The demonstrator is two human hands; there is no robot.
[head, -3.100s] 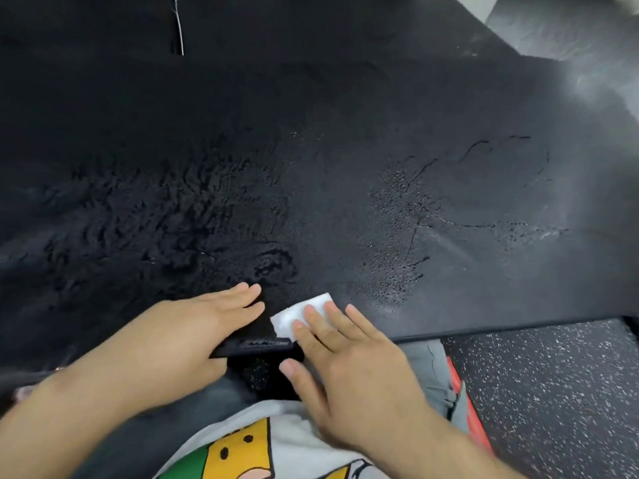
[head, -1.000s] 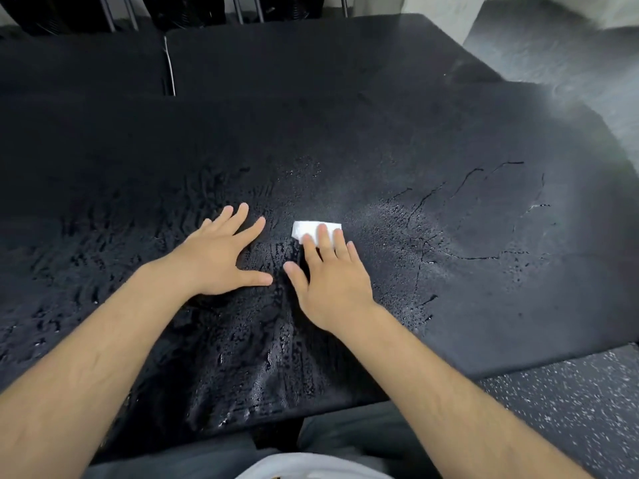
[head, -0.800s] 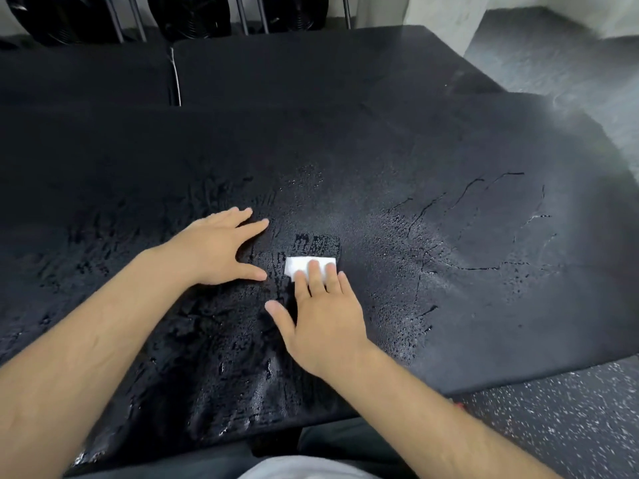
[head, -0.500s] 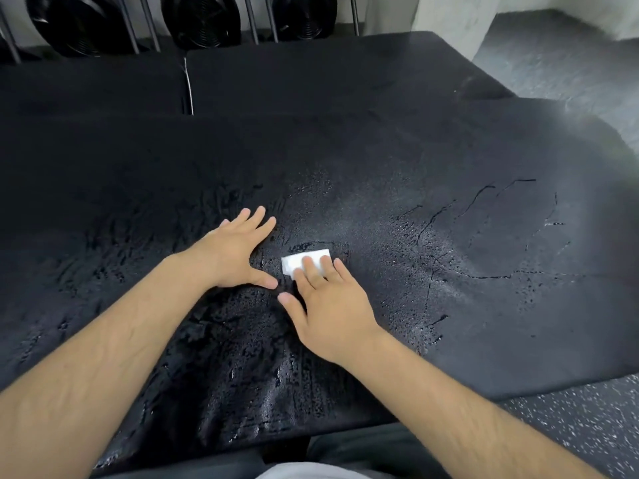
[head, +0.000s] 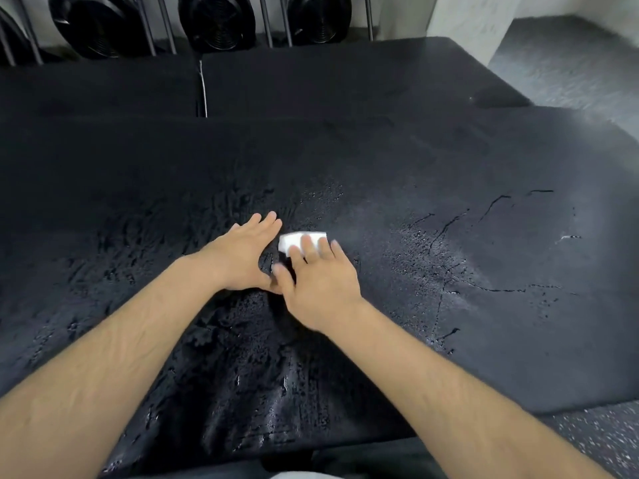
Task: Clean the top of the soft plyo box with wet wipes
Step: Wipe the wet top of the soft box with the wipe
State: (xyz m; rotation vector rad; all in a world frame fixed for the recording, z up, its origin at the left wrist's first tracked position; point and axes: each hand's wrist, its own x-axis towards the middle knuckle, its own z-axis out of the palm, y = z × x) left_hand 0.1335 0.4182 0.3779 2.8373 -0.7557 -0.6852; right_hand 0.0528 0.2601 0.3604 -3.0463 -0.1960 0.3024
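Black weight plates (head: 218, 22) stand in a rack along the back wall. In front of them spreads the wide black top of the soft plyo box (head: 449, 150), beaded and streaked with wet across its middle and near edge, greyer toward the right. Speckled rubber floor (head: 601, 440) shows past the near right corner. Both bare forearms reach out over the box. The left hand (head: 238, 261) lies palm down on the wet surface, its fingers (head: 266, 223) straight and close together, thumb out toward the other hand. Just beside it the right hand (head: 321, 285), a little blurred, lies flat too, its fingers (head: 306, 245) straight and slightly spread. They press a folded white wet wipe (head: 292, 239) onto the box top near its middle, and the wipe's far edge and left end show past the fingertips.
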